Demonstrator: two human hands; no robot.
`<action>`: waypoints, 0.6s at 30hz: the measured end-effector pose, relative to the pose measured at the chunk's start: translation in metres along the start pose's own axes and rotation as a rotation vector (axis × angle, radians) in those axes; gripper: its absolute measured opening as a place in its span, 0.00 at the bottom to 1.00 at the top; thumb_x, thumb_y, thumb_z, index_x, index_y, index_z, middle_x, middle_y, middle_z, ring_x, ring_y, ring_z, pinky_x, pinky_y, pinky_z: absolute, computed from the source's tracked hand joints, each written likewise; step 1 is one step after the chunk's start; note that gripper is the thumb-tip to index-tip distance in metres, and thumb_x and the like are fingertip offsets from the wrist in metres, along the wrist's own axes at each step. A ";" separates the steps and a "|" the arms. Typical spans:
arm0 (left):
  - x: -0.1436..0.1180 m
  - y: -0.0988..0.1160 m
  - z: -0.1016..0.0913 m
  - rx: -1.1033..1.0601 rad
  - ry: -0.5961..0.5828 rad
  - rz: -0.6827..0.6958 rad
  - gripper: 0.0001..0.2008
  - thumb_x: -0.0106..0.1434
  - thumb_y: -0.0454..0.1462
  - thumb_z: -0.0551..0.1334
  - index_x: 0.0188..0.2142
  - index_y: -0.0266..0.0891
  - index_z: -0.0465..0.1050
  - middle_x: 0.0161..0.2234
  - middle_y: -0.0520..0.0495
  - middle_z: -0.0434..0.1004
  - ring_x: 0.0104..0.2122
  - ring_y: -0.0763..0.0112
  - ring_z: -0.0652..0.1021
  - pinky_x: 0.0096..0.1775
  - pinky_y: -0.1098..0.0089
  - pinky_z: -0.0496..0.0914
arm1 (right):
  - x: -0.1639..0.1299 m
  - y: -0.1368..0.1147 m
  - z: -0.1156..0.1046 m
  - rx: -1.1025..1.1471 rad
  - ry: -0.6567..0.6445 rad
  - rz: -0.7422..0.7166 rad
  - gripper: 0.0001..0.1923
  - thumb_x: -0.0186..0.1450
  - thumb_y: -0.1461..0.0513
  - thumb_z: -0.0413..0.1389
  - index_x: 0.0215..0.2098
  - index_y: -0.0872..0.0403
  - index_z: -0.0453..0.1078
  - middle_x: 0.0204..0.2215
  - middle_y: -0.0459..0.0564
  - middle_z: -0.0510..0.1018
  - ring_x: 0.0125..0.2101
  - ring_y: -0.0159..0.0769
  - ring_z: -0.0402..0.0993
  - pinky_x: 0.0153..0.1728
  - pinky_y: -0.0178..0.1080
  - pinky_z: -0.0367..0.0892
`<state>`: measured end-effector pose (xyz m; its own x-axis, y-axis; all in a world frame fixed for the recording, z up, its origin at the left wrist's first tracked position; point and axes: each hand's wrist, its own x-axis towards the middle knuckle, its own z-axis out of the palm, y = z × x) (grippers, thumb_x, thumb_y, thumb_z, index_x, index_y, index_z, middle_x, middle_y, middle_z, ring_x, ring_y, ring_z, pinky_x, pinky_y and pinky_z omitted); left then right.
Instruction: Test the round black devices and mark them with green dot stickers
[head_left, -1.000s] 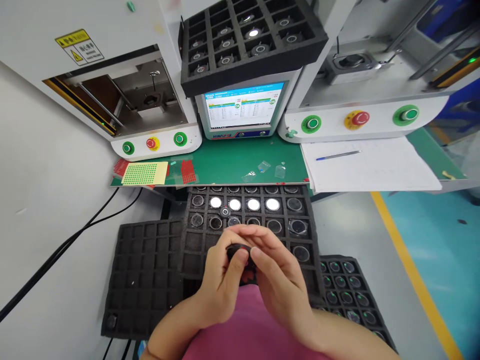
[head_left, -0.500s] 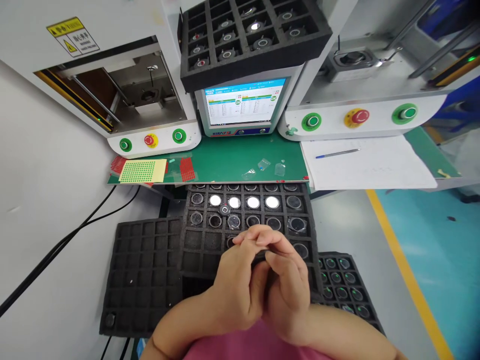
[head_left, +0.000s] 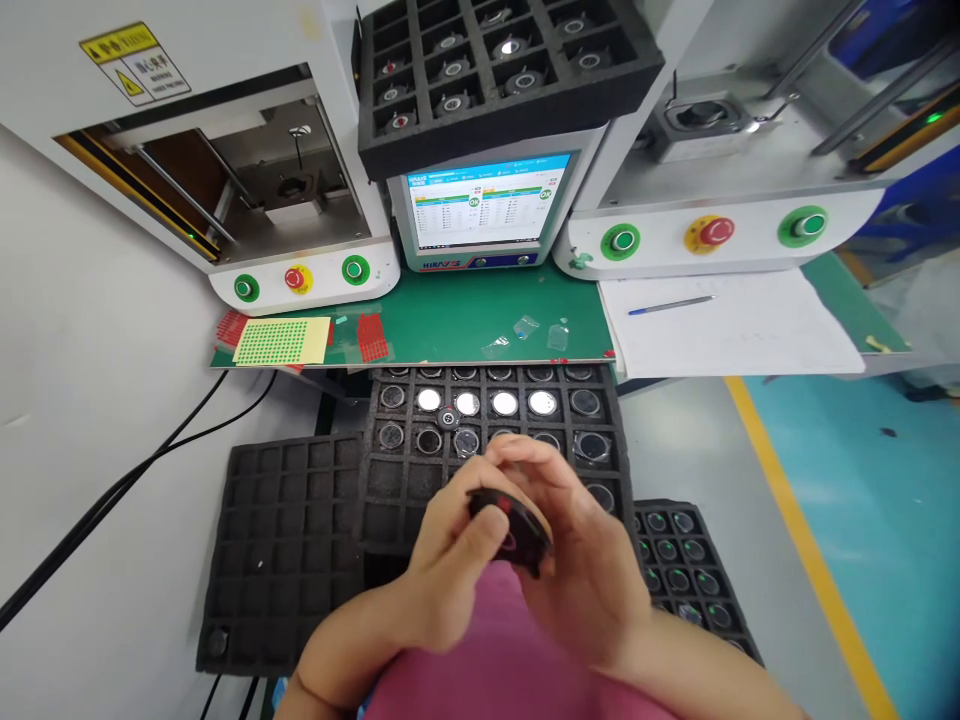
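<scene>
Tabletop (head_left: 442,342), green: at 12 o'clock from the view's centre.
Foam tray (head_left: 405,522), black, compartmented: at 6 o'clock, beyond and beneath the hands.
Right hand (head_left: 585,560): at 5 o'clock, loosely cupped, palm toward the piece; contact uncertain.
Left hand (head_left: 450,560): near 7 o'clock, grip closed, thumb pressed on the piece's face, fingers behind.
Round black piece (head_left: 526,538): at 6 o'clock, tilted, between the hands.
Red mark (head_left: 504,503): on the piece, near its 12 o'clock edge.
Handling: best kept pinched by the rim, thumb pressure light, right palm cupped close against a slip.
Obscured: the piece's underside, most left fingers, several tray compartments; the face's reddish ring is blurred, partly thumb-covered.
</scene>
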<state>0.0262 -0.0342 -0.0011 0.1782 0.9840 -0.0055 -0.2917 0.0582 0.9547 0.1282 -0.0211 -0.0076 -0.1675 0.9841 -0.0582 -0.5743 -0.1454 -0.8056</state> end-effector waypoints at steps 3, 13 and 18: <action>0.002 0.002 0.002 -0.467 0.008 -0.162 0.16 0.67 0.46 0.53 0.30 0.37 0.66 0.20 0.50 0.69 0.20 0.73 0.69 0.26 0.71 0.64 | -0.001 -0.001 -0.007 -0.178 -0.125 -0.282 0.24 0.61 0.51 0.61 0.54 0.46 0.66 0.48 0.52 0.72 0.48 0.43 0.72 0.49 0.46 0.72; -0.004 -0.002 0.011 -0.662 -0.020 -0.185 0.23 0.68 0.51 0.52 0.25 0.36 0.67 0.15 0.54 0.59 0.15 0.79 0.58 0.19 0.76 0.52 | 0.011 0.007 -0.025 -0.281 -0.418 -0.528 0.45 0.56 0.70 0.63 0.66 0.52 0.48 0.49 0.54 0.77 0.48 0.41 0.76 0.58 0.52 0.68; -0.009 -0.005 0.016 -0.682 0.012 -0.084 0.19 0.70 0.47 0.51 0.29 0.38 0.65 0.17 0.55 0.59 0.15 0.79 0.58 0.17 0.78 0.52 | 0.008 0.008 -0.027 -0.197 -0.473 -0.508 0.42 0.58 0.65 0.66 0.65 0.52 0.51 0.50 0.56 0.77 0.48 0.43 0.77 0.60 0.51 0.67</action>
<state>0.0416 -0.0458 -0.0008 0.2168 0.9730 -0.0787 -0.8045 0.2238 0.5502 0.1438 -0.0118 -0.0303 -0.2732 0.7692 0.5776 -0.5257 0.3835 -0.7594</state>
